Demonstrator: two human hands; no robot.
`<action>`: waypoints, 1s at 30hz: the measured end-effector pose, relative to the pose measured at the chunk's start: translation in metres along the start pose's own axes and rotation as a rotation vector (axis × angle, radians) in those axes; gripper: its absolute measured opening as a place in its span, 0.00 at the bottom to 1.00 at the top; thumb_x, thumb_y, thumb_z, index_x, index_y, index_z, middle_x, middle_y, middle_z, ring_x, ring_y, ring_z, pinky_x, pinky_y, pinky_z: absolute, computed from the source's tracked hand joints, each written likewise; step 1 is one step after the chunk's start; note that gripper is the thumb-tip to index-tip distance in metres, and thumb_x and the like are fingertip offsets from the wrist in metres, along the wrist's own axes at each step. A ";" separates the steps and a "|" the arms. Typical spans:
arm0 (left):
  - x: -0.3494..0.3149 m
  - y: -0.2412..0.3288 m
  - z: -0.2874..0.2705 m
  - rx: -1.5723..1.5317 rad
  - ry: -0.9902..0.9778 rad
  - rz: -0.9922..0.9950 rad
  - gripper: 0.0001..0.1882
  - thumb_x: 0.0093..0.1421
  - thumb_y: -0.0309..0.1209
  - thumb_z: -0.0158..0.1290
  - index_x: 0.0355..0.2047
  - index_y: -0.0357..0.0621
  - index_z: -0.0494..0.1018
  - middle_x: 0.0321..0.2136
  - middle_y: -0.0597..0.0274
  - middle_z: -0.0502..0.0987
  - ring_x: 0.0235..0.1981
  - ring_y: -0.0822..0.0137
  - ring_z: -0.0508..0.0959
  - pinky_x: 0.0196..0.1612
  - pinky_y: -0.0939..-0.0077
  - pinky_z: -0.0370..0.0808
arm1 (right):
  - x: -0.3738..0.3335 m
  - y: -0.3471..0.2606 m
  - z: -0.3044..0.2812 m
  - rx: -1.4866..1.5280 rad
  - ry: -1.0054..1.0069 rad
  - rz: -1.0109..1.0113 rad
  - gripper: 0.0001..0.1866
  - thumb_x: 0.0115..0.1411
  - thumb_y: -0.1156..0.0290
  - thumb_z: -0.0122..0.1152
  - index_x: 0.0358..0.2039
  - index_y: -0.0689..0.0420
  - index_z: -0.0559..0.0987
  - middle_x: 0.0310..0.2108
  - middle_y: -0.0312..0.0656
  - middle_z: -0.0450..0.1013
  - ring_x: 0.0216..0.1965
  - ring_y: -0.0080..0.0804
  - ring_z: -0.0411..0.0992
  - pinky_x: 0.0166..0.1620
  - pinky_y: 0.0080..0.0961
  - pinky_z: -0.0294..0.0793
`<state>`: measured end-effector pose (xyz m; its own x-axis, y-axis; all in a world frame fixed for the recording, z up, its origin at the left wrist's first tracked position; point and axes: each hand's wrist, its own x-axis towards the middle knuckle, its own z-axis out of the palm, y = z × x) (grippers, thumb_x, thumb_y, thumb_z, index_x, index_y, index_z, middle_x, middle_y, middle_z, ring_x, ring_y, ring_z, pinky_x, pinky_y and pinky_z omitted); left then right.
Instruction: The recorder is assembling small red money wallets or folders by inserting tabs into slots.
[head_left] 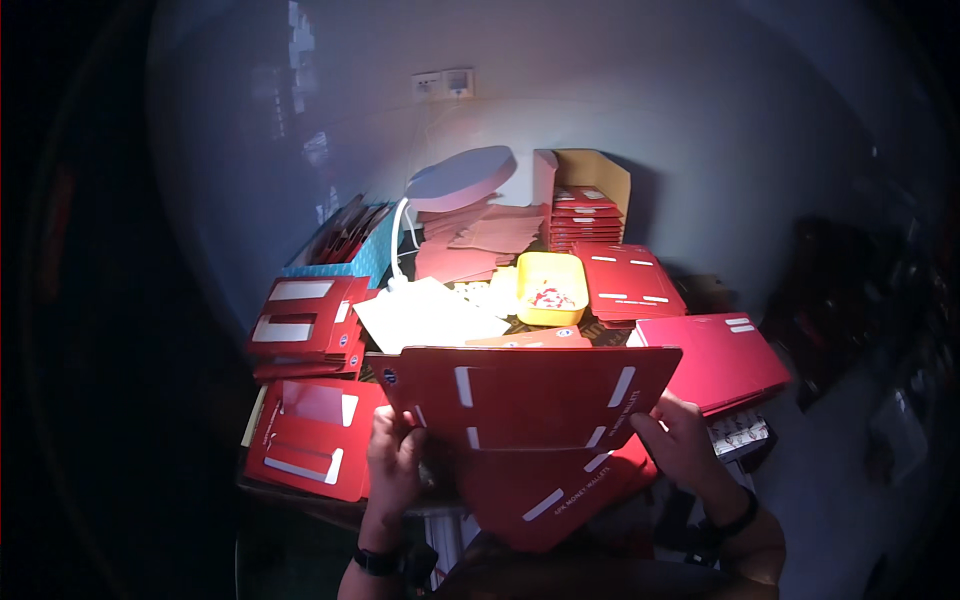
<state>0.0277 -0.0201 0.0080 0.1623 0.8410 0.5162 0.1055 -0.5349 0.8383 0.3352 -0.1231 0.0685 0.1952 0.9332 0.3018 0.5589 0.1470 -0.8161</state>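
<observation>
A flat red cardboard backing card (535, 385) with white cut-out slots is held up in front of me. My left hand (395, 455) grips its left edge, thumb on the near face. On the right edge, my right hand (685, 440) pinches the card between thumb and fingers. Below it, tilted toward my body, shows another red card (545, 490) with white slots. I cannot tell what that one rests on. Beyond the held card lie a white sheet (425, 315) and a partly hidden orange card (535, 338).
Red card stacks stand at left (305, 330), lower left (310, 450) and right (710, 355). A yellow tray (553, 312) holds small red and white pieces. Behind are a lamp (462, 178), a blue box (345, 268), pinkish sheets (460, 260) and a cardboard box (605, 175) of red packs.
</observation>
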 end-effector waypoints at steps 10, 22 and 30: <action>0.003 -0.002 -0.009 -0.448 -0.127 -0.132 0.12 0.60 0.21 0.48 0.45 0.38 0.64 0.34 0.63 0.72 0.32 0.76 0.73 0.32 0.82 0.72 | -0.014 -0.008 -0.030 -0.037 -0.155 -0.483 0.14 0.53 0.75 0.62 0.41 0.63 0.74 0.26 0.42 0.76 0.22 0.31 0.74 0.23 0.23 0.71; 0.008 0.001 -0.002 -0.470 -0.125 -0.225 0.10 0.63 0.24 0.45 0.44 0.36 0.65 0.31 0.57 0.73 0.29 0.68 0.77 0.30 0.78 0.77 | 0.069 -0.027 -0.127 0.371 0.317 -0.057 0.10 0.57 0.71 0.49 0.38 0.58 0.75 0.24 0.28 0.70 0.15 0.07 0.56 0.16 0.10 0.50; 0.009 0.005 0.000 -0.371 -0.126 -0.232 0.09 0.64 0.26 0.45 0.36 0.33 0.72 0.26 0.57 0.75 0.26 0.69 0.77 0.29 0.77 0.77 | 0.185 0.022 -0.156 0.441 0.475 0.058 0.03 0.55 0.77 0.50 0.27 0.54 0.71 0.18 0.30 0.64 0.10 0.14 0.52 0.13 0.16 0.47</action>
<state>0.0296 -0.0157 0.0170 0.2961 0.9066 0.3007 -0.2020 -0.2483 0.9474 0.5091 0.0018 0.1836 0.6066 0.7118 0.3541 0.1731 0.3164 -0.9327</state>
